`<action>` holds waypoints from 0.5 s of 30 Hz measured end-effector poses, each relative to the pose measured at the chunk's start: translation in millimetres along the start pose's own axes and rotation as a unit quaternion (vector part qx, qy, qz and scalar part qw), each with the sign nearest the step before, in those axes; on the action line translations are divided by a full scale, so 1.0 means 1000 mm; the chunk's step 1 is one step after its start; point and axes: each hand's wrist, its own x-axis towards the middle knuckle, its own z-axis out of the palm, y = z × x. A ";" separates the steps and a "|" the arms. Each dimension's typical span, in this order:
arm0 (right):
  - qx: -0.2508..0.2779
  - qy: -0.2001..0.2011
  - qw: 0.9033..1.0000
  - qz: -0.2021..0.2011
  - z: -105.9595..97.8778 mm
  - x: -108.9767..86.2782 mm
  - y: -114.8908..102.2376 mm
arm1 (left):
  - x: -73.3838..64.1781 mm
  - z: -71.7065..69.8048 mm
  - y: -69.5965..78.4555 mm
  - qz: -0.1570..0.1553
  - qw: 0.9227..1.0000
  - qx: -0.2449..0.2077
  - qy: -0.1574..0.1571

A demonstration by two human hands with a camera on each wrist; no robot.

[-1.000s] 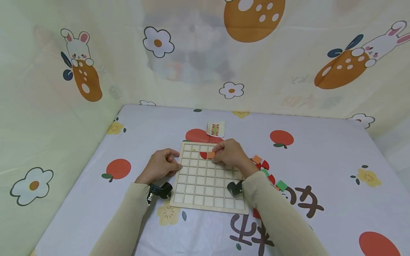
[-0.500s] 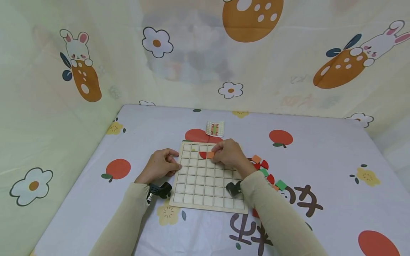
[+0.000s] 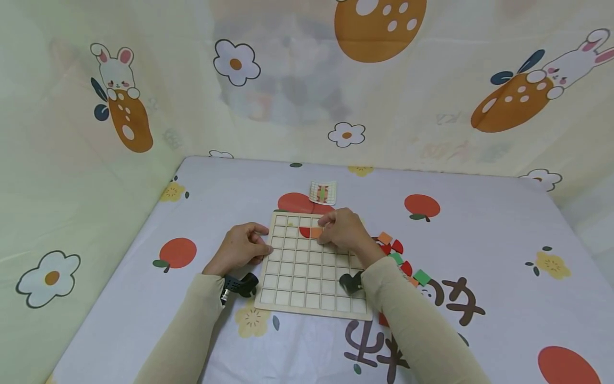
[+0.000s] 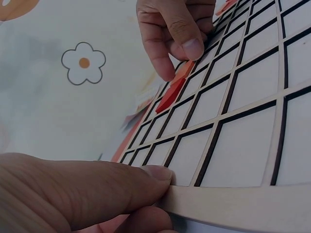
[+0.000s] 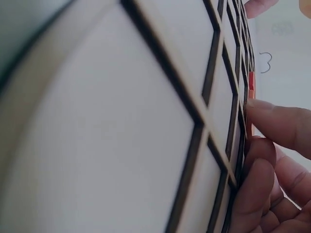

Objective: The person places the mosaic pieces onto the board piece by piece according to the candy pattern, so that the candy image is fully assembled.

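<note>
Wooden grid board lies on the printed tablecloth in the head view, the left hand gripping its left edge. The right hand pinches an orange square tile in the second row from the far edge, just beside a red quarter-circle tile. A pattern card lies beyond the board; loose tiles lie to its right.

The left wrist view shows the left thumb on the rim, fingers curled below.

In the right wrist view, right fingertips touch the orange square tile.
</note>
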 end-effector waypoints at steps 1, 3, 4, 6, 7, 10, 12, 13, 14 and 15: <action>0.003 -0.002 1.000 -0.002 -0.001 0.000 0.001 | 0.000 0.000 0.000 0.001 1.000 0.000 0.000; 0.010 -0.008 1.000 -0.014 -0.003 -0.002 0.003 | 0.000 0.000 0.000 0.001 1.000 0.001 -0.001; 0.018 -0.013 1.000 -0.022 -0.005 -0.002 0.004 | 0.001 0.000 -0.001 0.001 1.000 0.001 -0.001; 0.038 -0.024 0.998 -0.035 -0.009 -0.006 0.006 | 0.001 0.001 -0.001 -0.001 1.000 0.001 -0.002; 0.051 -0.031 0.997 -0.040 -0.013 -0.008 0.007 | 0.001 0.001 -0.002 -0.002 1.000 0.001 -0.002; 0.083 -0.039 0.995 -0.039 -0.026 -0.015 0.011 | 0.001 0.001 -0.002 -0.005 1.000 0.000 -0.001; 0.091 -0.035 0.995 -0.032 -0.036 -0.020 0.015 | 0.001 0.001 -0.002 -0.005 1.000 0.001 -0.001; 0.095 -0.030 0.995 -0.027 -0.041 -0.022 0.017 | 0.001 0.001 -0.001 -0.006 1.000 0.001 -0.001; 0.093 -0.024 0.995 -0.023 -0.047 -0.024 0.020 | 0.001 0.001 -0.001 -0.006 1.000 0.002 0.000; 0.092 -0.017 0.995 -0.019 -0.052 -0.027 0.023 | 0.001 0.001 -0.001 -0.005 1.000 0.002 -0.001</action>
